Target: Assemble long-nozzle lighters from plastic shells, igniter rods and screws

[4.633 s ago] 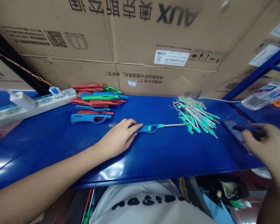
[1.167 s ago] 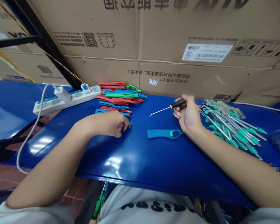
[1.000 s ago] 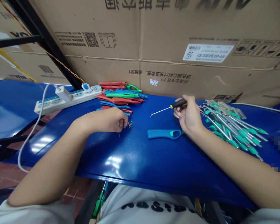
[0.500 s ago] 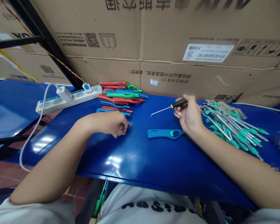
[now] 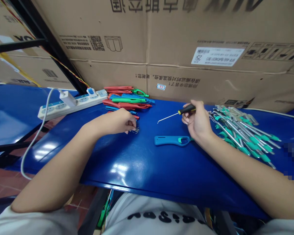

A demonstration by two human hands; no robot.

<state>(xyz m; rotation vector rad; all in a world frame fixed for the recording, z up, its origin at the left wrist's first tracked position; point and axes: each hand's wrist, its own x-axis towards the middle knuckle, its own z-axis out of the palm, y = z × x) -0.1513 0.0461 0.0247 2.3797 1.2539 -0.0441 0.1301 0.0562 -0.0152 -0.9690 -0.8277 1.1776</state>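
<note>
A small workshop or assembly area, judging by its glossy blue worktop (image 5: 142, 169) with 2 heaps of similar parts: plastic casings (image 5: 128, 100) in red, blue and green, and metal rods (image 5: 245, 130) with teal fittings. A hooked tool (image 5: 187, 109) with a black and yellow handle, 1 power strip (image 5: 80, 100), a black metal frame (image 5: 14, 46), printed cardboard (image 5: 171, 39) and reddish floor tiles (image 5: 2, 182) add to the workshop look.

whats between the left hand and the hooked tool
Small metal pins by the left hand, then bare blue tabletop to the hooked tool, in the head view.
</note>
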